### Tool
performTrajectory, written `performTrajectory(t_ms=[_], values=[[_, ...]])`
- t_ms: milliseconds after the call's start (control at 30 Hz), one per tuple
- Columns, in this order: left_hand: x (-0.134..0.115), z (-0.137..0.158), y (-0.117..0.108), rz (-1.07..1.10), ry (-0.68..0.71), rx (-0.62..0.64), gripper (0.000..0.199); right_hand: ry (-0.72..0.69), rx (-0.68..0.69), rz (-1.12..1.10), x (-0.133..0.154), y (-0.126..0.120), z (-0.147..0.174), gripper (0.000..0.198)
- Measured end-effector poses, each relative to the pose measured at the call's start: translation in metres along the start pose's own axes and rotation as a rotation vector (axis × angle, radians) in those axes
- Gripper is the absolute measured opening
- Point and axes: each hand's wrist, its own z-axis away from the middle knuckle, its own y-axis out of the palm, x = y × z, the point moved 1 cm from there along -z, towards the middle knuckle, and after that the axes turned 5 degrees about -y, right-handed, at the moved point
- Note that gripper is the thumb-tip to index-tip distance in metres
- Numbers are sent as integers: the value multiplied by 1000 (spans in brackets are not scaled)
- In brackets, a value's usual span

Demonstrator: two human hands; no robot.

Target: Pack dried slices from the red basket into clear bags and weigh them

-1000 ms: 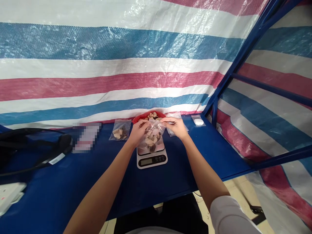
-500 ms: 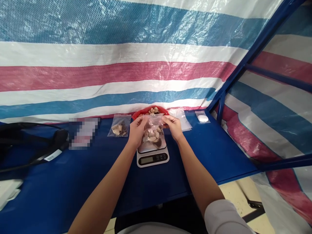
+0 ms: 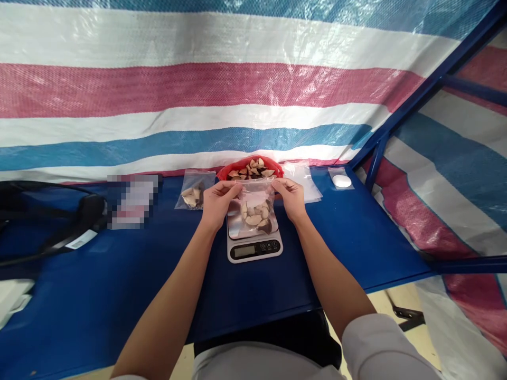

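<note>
Holding clear bag (image 3: pixel 255 211), left hand (image 3: pixel 217 205) opposite right hand (image 3: pixel 292 198), mouth now straighter

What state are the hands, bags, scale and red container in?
Held bag, partly filled with pieces; seal unclear.
Left hand, pinching its top left.
Right hand, pinching its top right.
Scale, partly covered; reading illegible.
Red container, open, holding pieces.
Left bag, holding pieces.
Flat bags, lying overlapped.
Small bag, white object inside.

Bare left-hand grip (image 3: pixel 216 205) and bare right-hand grip (image 3: pixel 291 198) were about level, a small gap between, each pinched thumb-to-finger, tips turned inward. Bare left forearm (image 3: pixel 170 295) and bare right forearm (image 3: pixel 330 269) extended forward, converging toward the wrists. Wrists looked nearly straight.
</note>
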Motion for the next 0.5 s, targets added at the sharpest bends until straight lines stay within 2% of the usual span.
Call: performTrajectory(t_ms=[233, 500], values=[[6, 4, -7, 55, -89, 27, 32, 5, 14, 7, -3, 0, 1, 35], [5, 7, -7, 63, -19, 28, 26, 40, 40, 3, -3, 3, 4, 35]])
